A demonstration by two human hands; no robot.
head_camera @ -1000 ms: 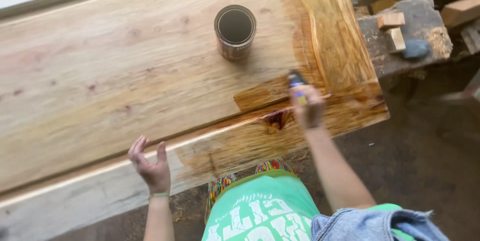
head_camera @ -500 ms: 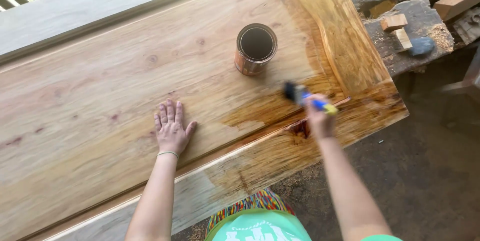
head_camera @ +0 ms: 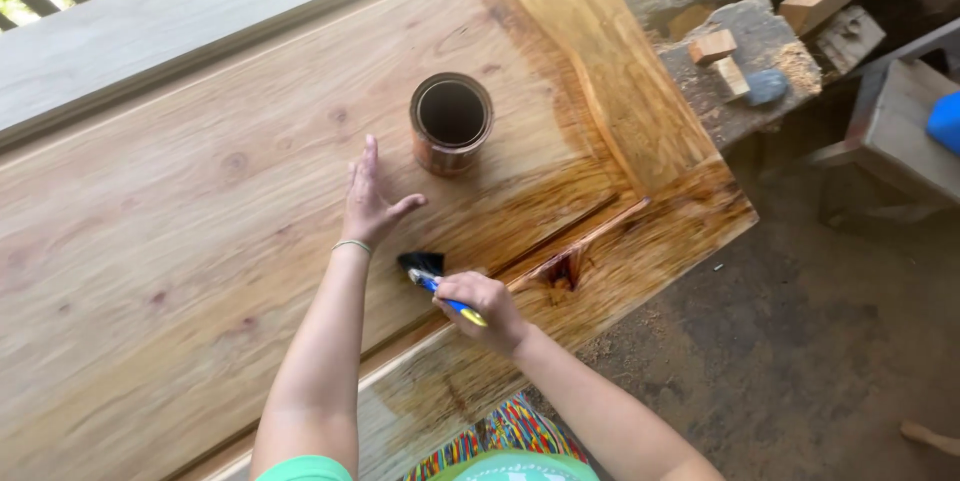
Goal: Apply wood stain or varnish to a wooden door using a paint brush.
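While right hand grips the brush shut, left hand flat & empty on slab; I'd stroke w/ grain, light pressure.

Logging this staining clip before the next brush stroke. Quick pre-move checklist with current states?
1. Grip: right hand wrapped around the brush handle: ok.
2. Bristles down on the wood slab: ok.
3. Bristle load: cannot tell, bristles just look dark.
4. Left hand flat on bare wood, apart from the brush: ok.
5. Open can upright beyond the left hand, clear of both hands: ok.
6. Coverage: the slab's right end is dark and glossy, the rest pale: not ok.
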